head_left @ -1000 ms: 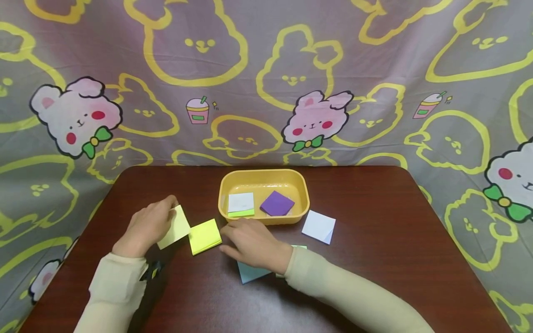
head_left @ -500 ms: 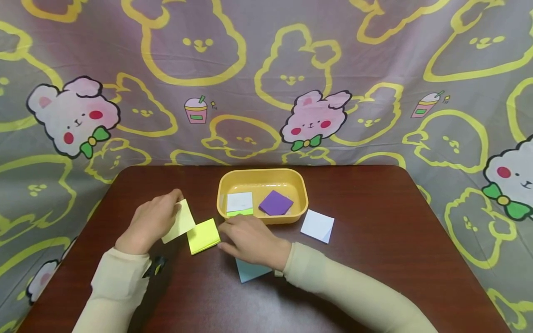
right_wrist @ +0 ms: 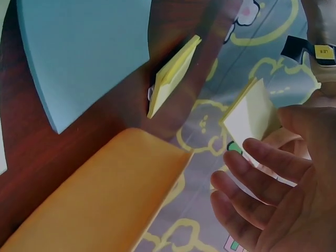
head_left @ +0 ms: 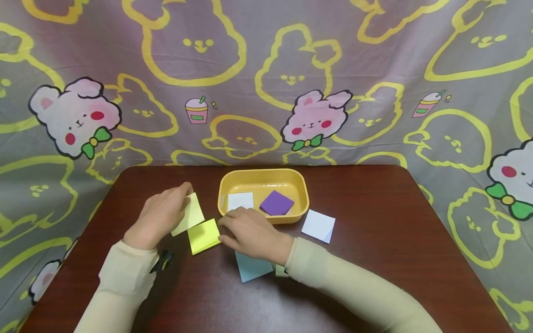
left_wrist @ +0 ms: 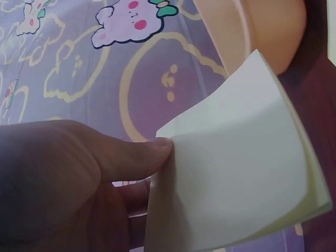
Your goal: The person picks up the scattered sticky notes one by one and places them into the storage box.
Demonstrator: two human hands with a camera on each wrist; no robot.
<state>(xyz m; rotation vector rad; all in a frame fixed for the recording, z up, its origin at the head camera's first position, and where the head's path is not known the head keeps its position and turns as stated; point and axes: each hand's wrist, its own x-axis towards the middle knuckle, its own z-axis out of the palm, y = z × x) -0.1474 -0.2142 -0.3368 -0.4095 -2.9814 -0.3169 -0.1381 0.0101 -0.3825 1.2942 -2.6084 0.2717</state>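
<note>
My left hand (head_left: 156, 215) pinches a pale yellow sticky note pad (head_left: 188, 216) between thumb and fingers. In the left wrist view the pad (left_wrist: 236, 152) is tilted, its sheets fanning slightly at the far edge. Just in front of it on the table lies a bright yellow sticky note pad (head_left: 204, 236). My right hand (head_left: 256, 236) hovers by the front left of the yellow tray (head_left: 263, 170), holding nothing; its fingers are loosely bent in the right wrist view. Inside the tray are a white pad (head_left: 240, 200) and a purple pad (head_left: 276, 203).
Under the right wrist lie a blue pad (head_left: 254, 269) and a partly hidden pale green pad (head_left: 281, 271). Another white pad (head_left: 318, 226) is right of the tray. A patterned curtain (head_left: 250, 69) hangs behind the brown table (head_left: 366, 208).
My left hand has carried the pale yellow pad rightward and a little forward, closer to the tray. The right hand has shifted slightly forward, covering more of the tray's front rim.
</note>
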